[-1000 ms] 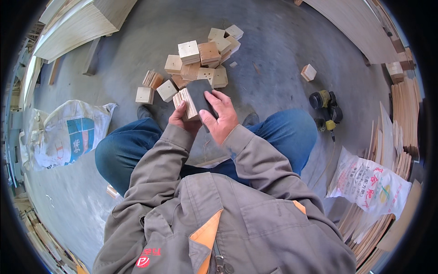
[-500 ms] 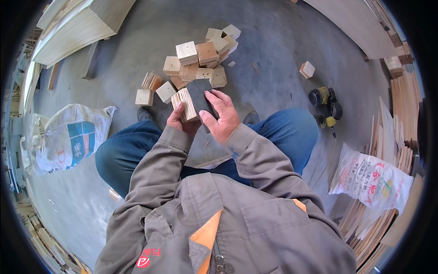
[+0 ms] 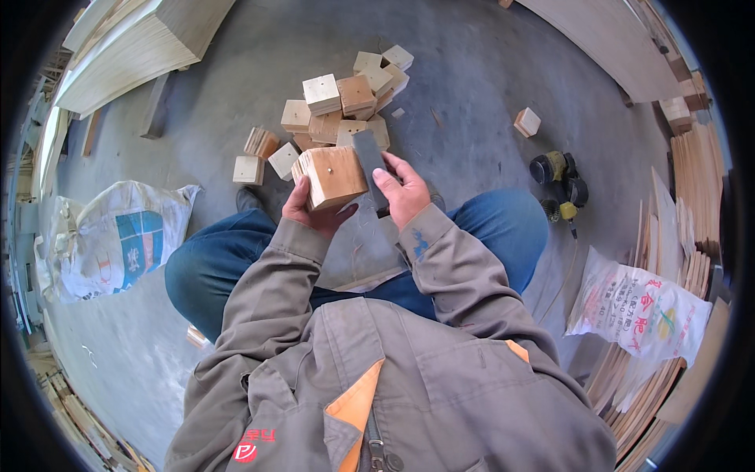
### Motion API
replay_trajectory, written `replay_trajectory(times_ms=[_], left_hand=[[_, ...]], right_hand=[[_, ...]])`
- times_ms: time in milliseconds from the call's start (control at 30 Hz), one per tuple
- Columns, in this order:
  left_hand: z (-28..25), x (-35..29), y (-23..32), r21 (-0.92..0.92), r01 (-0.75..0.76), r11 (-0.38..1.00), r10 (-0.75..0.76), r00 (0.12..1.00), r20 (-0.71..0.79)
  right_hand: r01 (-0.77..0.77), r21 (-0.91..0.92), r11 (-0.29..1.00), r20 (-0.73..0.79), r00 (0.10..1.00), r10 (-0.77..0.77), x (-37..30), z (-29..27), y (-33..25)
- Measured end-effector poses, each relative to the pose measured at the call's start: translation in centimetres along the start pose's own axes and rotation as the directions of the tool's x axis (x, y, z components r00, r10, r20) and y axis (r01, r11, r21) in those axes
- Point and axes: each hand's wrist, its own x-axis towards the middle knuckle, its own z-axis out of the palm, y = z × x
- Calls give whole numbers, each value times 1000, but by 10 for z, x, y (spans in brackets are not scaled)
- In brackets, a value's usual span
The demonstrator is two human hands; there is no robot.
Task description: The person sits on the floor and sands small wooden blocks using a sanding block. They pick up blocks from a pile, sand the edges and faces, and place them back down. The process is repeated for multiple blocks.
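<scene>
My left hand (image 3: 313,209) is closed around a plywood block (image 3: 336,179) from its left side and underneath. One broad face of the block, with a small pale spot in it, is turned up towards me. In my right hand (image 3: 405,189) is a dark grey sanding block (image 3: 368,161), thumb on its near face, tilted on edge along the block's right side. Whether the two touch is hard to make out. Just beyond my hands lies a heap of similar wooden blocks (image 3: 355,94), some with small holes.
A yellow and black power tool (image 3: 560,179) with a cord lies right of my knee, and a lone block (image 3: 527,122) beyond it. White sacks stand left (image 3: 118,236) and right (image 3: 641,303). Stacked boards (image 3: 696,189) line the right; plywood sheets (image 3: 141,59) rise far left.
My right hand has shifted right and slightly down, turning the sanding block from lying over the plywood block to edge-on beside it. The plywood block has turned, showing its broad face.
</scene>
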Motion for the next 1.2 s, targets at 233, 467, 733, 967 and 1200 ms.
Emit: replay_trajectory(times_ms=[233, 467, 733, 967, 1200], left_hand=[[-37, 29, 12, 89, -71, 993, 88, 977, -197], [-24, 13, 11, 129, -30, 991, 43, 995, -95], [-20, 24, 0, 326, -47, 944, 158, 933, -324], [-12, 19, -3, 415, -37, 909, 173, 940, -296], [-6, 14, -15, 385, -51, 922, 166, 948, -271]], right_hand=[[15, 106, 994, 67, 998, -22, 6, -1, 0], [-40, -50, 998, 62, 997, 44, 5, -5, 1], [139, -485, 863, 72, 990, -119, -17, 1, 7], [334, -638, 693, 107, 931, -350, -14, 3, 7], [231, -513, 827, 24, 967, -254, -2, 5, -9]])
